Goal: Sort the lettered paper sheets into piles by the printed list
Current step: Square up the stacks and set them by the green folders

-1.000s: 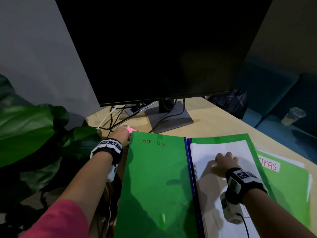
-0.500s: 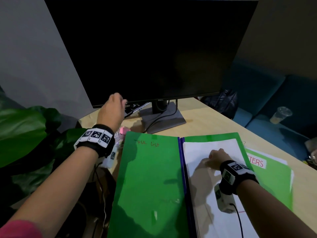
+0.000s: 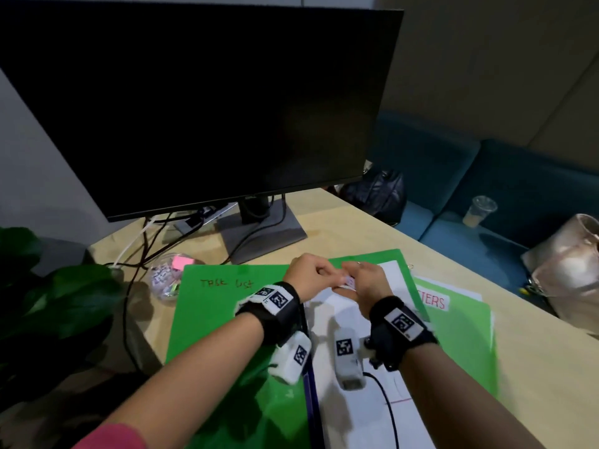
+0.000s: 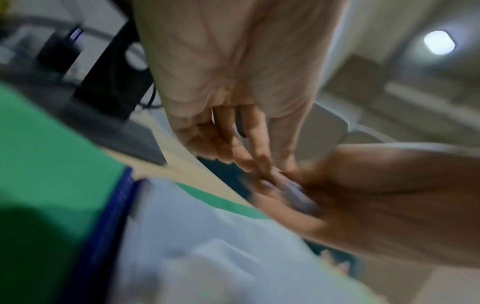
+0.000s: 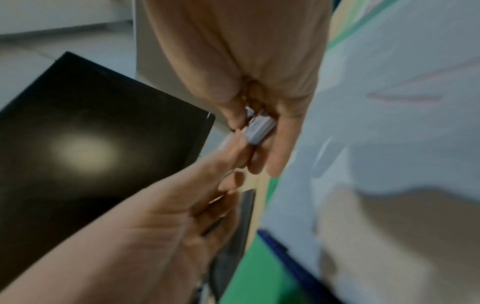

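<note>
Since half a sec ago, when the left hand hung up by the monitor and the right lay flat on the paper, both have met over the far end of the open green plastic folder (image 3: 227, 322) w/ "TASK list" handwritten on its left flap. Head view: left hand (image 3: 309, 273) and right hand (image 3: 364, 281) sit knuckles-up, fingertips touching, w/ a small pale lilac-white tab (image 3: 349, 281) between them. The white paper sheets (image 3: 366, 413) lie untouched in the folder's right half; a second green folder w/ a red-lettered label (image 3: 460, 332) sits just right of it, partly beneath. Far left, a clear container w/ a pink slip (image 3: 170, 277) stands on the light wooden desk (image 3: 372, 234), near the black monitor (image 3: 194, 105).

Left wrist view (blurred): left hand (image 4: 233, 86) has fingers half-curled, tips reaching onto the tab (image 4: 298, 197) in the right hand (image 4: 389, 201); can't tell if they truly pinch it.

Right wrist view: right hand (image 5: 249, 67) is curled, thumb and fingers pinching the small pale tab (image 5: 258, 129); left fingertips (image 5: 235, 152) touch its near end.

Prob. a label or clip being passed or peeled, i.e. prep only. Sorting proper hasn't begun; no piles visible yet.
</note>
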Motion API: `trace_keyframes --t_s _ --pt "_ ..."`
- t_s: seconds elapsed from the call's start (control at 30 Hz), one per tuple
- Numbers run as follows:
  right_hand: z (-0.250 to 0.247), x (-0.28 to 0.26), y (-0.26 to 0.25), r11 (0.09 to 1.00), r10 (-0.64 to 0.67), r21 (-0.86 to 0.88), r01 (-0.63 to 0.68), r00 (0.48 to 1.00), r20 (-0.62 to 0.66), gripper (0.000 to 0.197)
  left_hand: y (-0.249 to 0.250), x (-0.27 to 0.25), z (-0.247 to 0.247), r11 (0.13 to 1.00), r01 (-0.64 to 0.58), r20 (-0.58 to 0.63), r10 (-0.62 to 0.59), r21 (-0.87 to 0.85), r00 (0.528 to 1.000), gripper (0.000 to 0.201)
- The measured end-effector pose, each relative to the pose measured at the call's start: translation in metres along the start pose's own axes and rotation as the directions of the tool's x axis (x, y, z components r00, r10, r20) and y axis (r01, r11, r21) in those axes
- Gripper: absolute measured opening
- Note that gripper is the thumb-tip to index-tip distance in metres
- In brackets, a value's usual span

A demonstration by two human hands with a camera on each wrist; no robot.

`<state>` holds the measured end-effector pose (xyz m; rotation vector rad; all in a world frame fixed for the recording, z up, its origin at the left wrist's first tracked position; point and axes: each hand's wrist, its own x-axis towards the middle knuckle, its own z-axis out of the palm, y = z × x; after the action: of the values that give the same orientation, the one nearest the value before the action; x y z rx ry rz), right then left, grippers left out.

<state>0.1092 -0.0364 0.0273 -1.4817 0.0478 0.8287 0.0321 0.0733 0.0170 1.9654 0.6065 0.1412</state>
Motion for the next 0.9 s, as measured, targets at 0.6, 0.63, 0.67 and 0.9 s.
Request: trace_keyframes --t_s 0.6,0.63,0.67,0.9 --pt "-0.043 0.052 0.026 0.941 0.329 -0.063 -0.333 0.942 -0.060 0.029 -0.039 0.061 0.011 0.662 0.276 0.040 -0.420 0.697 0.907 0.015" --pt "-0.041 0.052 0.020 0.944 0.301 -0.124 -0.305 0.952 -0.049 0.029 -0.036 0.061 0.008 0.689 0.310 0.011 -0.419 0.655 0.908 0.014" --pt "-0.038 0.052 0.013 0.945 0.272 -0.180 -0.274 0.962 -0.036 0.026 -0.033 0.062 0.004 0.716 0.335 -0.013 -0.415 0.613 0.910 0.015" --pt "-0.030 0.070 -0.001 0.916 -0.018 -0.401 -0.015 0.997 -0.077 0.009 -0.024 0.068 -0.006 0.693 0.369 -0.038 -0.443 0.619 0.896 0.020"
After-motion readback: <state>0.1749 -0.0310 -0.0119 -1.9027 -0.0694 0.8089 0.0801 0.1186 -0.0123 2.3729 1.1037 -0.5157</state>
